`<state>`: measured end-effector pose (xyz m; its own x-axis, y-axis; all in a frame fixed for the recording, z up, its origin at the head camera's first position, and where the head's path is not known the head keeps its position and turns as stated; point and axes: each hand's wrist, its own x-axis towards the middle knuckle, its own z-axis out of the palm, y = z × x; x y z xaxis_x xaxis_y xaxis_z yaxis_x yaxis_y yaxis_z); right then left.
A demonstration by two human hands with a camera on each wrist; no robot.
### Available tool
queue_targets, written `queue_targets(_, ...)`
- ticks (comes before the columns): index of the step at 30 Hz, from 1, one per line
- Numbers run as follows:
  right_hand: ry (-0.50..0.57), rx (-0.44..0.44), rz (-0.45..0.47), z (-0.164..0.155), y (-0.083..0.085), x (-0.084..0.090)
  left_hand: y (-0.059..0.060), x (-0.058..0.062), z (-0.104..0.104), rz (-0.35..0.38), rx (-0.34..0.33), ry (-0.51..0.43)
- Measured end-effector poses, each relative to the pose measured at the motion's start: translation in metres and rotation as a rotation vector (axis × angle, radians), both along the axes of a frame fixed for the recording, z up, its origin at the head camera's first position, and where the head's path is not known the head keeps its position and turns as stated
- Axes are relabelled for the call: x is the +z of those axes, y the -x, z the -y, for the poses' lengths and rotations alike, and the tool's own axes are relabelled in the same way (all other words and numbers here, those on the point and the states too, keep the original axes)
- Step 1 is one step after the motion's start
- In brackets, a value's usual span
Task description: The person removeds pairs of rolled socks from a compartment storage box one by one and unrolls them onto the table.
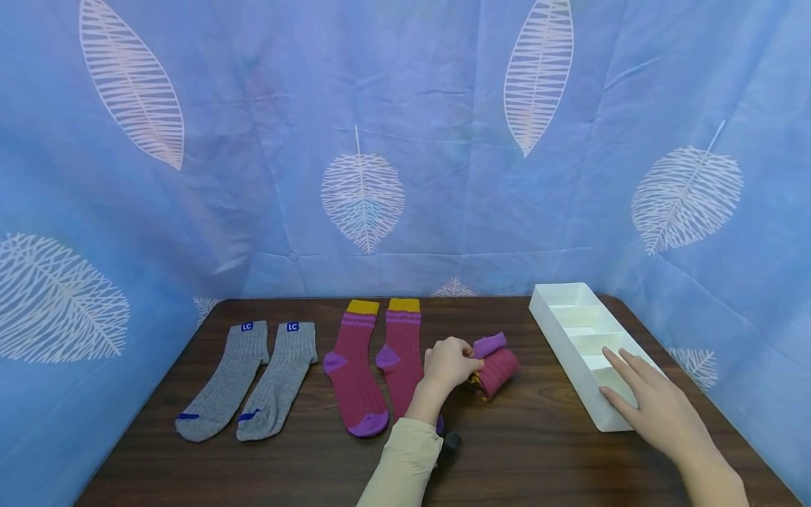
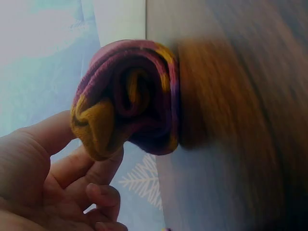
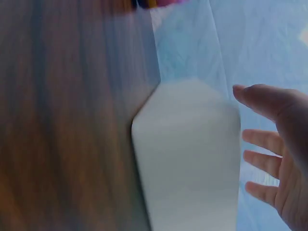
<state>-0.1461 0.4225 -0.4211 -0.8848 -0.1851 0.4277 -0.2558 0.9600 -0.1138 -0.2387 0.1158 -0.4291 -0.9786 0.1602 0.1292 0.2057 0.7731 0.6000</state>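
A rolled-up pair of maroon socks (image 1: 498,371) with purple and mustard parts rests on the dark wooden table, right of centre. My left hand (image 1: 448,362) pinches its left side between thumb and fingers. From the left wrist, the coiled end of the roll shows, with a mustard cuff fold (image 2: 98,122) at the fingertips. Over the near end of a white divided tray (image 1: 566,350) hovers my right hand (image 1: 662,408), its fingers spread and holding nothing. The right wrist view has the tray's end wall (image 3: 187,159) beside those fingers.
Two maroon socks (image 1: 357,366) with purple heels and mustard cuffs lie flat left of my left forearm, which partly covers one. Farther left lie two grey socks (image 1: 222,384) with blue labels. Blue leaf-patterned cloth (image 1: 431,204) hangs behind and beside the table.
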Motion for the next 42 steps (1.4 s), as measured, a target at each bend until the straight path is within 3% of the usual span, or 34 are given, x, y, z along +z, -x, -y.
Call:
queue_targets(4,-0.021,0.073,-0.057,0.029,0.014,0.012,0.001,-0.001,0.006,0.016,0.013,0.028)
queue_targets(7,-0.001,0.115,-0.050,0.054,0.024,0.019,0.001,-0.001,0.010,0.036,0.018,0.051)
queue_targets(15,0.074,0.182,0.176,0.111,0.047,0.024,-0.002,-0.004,0.018,0.032,0.070,0.108)
queue_targets(20,0.100,0.214,0.282,0.133,0.057,0.016,-0.003,-0.005,0.022,0.028,-0.026,0.175)
queue_targets(25,0.080,0.223,0.285,0.141,0.062,0.010,-0.005,-0.003,0.026,0.095,-0.156,0.255)
queue_targets(30,0.083,0.218,0.289,0.144,0.069,0.007,-0.009,0.003,0.026,0.112,-0.178,0.371)
queue_targets(37,0.062,0.183,0.329,0.147,0.077,0.007,-0.027,0.020,0.022,0.201,-0.184,0.480)
queue_targets(42,0.078,0.228,0.402,0.145,0.084,0.009,-0.043,0.022,0.019,0.168,-0.222,0.586)
